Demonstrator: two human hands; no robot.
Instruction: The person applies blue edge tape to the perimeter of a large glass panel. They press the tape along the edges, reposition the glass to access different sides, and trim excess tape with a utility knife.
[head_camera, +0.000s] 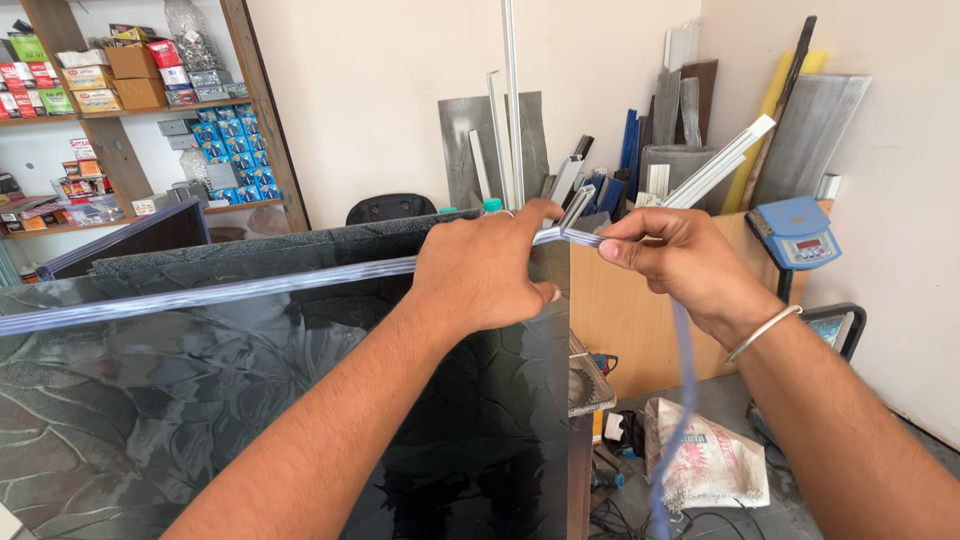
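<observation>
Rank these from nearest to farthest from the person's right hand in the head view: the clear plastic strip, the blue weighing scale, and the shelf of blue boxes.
1. Clear plastic strip: pinched in the right hand itself.
2. Blue weighing scale: just to the right, on the wooden counter.
3. Blue boxes: far left, on the wall shelf.

Glass panel's (200, 400) corner under left hand (485, 270).

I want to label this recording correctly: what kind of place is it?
Probably a glass or hardware workshop. Metal profiles lean in the corner, shelves carry small boxes, and the left hand presses a clear strip onto a dark glass panel.
</observation>
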